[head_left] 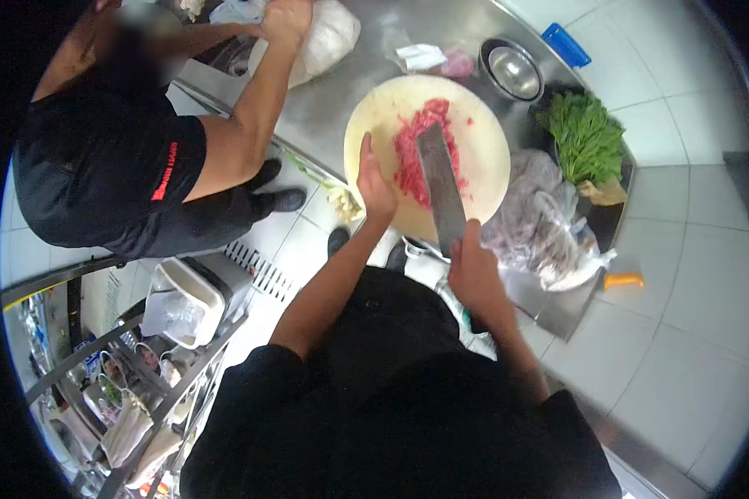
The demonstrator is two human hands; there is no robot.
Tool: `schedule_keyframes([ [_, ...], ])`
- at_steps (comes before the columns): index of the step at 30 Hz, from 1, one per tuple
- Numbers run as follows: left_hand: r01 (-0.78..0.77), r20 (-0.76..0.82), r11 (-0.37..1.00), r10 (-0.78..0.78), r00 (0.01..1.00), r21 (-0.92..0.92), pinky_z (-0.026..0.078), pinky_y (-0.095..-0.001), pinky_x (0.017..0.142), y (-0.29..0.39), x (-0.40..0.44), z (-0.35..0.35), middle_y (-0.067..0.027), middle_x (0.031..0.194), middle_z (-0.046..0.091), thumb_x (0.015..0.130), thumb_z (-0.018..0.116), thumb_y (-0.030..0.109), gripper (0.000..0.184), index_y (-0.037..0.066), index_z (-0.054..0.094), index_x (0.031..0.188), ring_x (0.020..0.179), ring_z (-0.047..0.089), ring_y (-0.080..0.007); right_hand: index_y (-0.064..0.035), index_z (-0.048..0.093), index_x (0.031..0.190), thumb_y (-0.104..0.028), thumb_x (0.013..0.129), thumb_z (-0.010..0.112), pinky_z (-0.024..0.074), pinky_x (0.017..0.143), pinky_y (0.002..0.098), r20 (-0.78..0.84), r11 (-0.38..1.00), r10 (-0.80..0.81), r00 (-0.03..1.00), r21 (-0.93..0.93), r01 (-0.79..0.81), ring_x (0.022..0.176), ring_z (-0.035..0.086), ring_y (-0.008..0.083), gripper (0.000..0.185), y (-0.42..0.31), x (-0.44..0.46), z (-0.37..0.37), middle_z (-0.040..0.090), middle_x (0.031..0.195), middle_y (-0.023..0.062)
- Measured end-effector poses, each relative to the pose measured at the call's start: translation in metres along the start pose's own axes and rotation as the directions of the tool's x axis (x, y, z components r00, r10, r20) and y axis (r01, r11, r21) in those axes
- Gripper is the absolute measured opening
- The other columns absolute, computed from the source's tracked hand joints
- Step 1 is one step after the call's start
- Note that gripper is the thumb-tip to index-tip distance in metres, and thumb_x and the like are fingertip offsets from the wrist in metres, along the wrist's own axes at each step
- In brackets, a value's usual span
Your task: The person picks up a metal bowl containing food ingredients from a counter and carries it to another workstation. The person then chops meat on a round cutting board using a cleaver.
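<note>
A round pale cutting board (487, 150) lies on the steel counter, with a heap of chopped red meat (409, 158) across its middle. My right hand (474, 279) grips a cleaver (443, 183) at the handle end, near the board's lower edge. The broad grey blade reaches up over the meat and covers part of it. At the board's left side is my left hand (376, 183), holding nothing, its fingers stretched upward and apart from the meat.
Metal bowls (514, 72) stand behind the board. Leafy greens (587, 137) and plastic bags (549, 224) lie to the right. On the left, a co-worker (133, 158) in black handles a white sack (329, 41). A white bin (212, 312) stands lower left.
</note>
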State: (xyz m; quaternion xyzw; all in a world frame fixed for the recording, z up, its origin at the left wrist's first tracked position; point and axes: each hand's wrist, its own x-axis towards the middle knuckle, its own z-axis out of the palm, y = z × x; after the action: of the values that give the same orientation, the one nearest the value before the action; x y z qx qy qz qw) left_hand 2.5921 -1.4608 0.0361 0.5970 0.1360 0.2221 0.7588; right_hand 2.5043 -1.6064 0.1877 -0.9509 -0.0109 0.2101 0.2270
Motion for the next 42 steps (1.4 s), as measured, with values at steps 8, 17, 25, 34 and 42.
schedule_keyframes([
  [8, -0.047, -0.015, 0.999, 0.047, 0.999, 0.019, 0.020, -0.0340, 0.113, -0.001, 0.002, -0.001, -0.0204, 0.146, 0.037, 0.103, 0.026, 0.027, 0.052, -0.009, 0.032, 0.141, 0.138, 0.031, -0.0269, -0.0003, 0.030, 0.110, -0.009, 0.091, 0.043, 0.0434, 0.064, 0.0612, -0.028, 0.996, -0.047, 0.998, 0.073, 0.049, 0.073, 0.057, 0.0553, 0.025, -0.011, 0.018, 0.000, 0.058, 0.074, 0.0348],
  [17, 0.009, -0.023, 0.998, -0.010, 1.000, -0.057, 0.015, -0.0356, 0.116, -0.004, 0.003, -0.001, -0.0203, 0.149, 0.029, 0.103, 0.026, 0.032, 0.055, -0.007, 0.028, 0.142, 0.141, 0.024, -0.0273, 0.0005, 0.030, 0.111, -0.012, 0.092, 0.044, 0.0433, 0.064, 0.0618, -0.027, 0.999, 0.032, 0.999, 0.022, -0.031, 0.072, 0.058, 0.0539, 0.027, -0.007, 0.015, 0.017, 0.058, 0.070, 0.0345],
  [25, 0.023, -0.057, 0.997, -0.027, 0.998, -0.079, 0.013, -0.0364, 0.117, -0.009, 0.003, -0.011, -0.0204, 0.150, 0.027, 0.102, 0.026, 0.034, 0.057, -0.006, 0.027, 0.143, 0.142, 0.021, -0.0276, 0.0007, 0.029, 0.116, -0.017, 0.096, 0.041, 0.0457, 0.066, 0.0607, 0.041, 0.999, 0.045, 0.998, -0.027, -0.044, 0.075, 0.059, 0.0518, 0.029, -0.002, 0.005, 0.016, 0.059, 0.078, 0.0359],
  [34, 0.011, -0.072, 0.999, -0.014, 0.997, -0.037, 0.015, -0.0364, 0.116, -0.006, 0.001, -0.015, -0.0205, 0.149, 0.028, 0.102, 0.026, 0.034, 0.056, -0.006, 0.028, 0.142, 0.141, 0.023, -0.0277, -0.0003, 0.028, 0.112, -0.015, 0.096, 0.041, 0.0462, 0.065, 0.0602, 0.105, 1.000, 0.002, 0.995, -0.020, 0.000, 0.073, 0.059, 0.0536, 0.026, 0.012, 0.006, 0.035, 0.058, 0.072, 0.0350],
  [42, 0.001, -0.084, 1.000, -0.001, 0.996, -0.010, 0.015, -0.0364, 0.116, -0.003, -0.002, -0.017, -0.0206, 0.148, 0.030, 0.103, 0.027, 0.033, 0.056, -0.006, 0.029, 0.142, 0.140, 0.024, -0.0278, -0.0021, 0.027, 0.111, -0.017, 0.096, 0.041, 0.0463, 0.066, 0.0615, 0.088, 0.999, 0.024, 0.996, -0.045, -0.020, 0.073, 0.059, 0.0531, 0.025, 0.007, 0.002, 0.025, 0.059, 0.074, 0.0354],
])
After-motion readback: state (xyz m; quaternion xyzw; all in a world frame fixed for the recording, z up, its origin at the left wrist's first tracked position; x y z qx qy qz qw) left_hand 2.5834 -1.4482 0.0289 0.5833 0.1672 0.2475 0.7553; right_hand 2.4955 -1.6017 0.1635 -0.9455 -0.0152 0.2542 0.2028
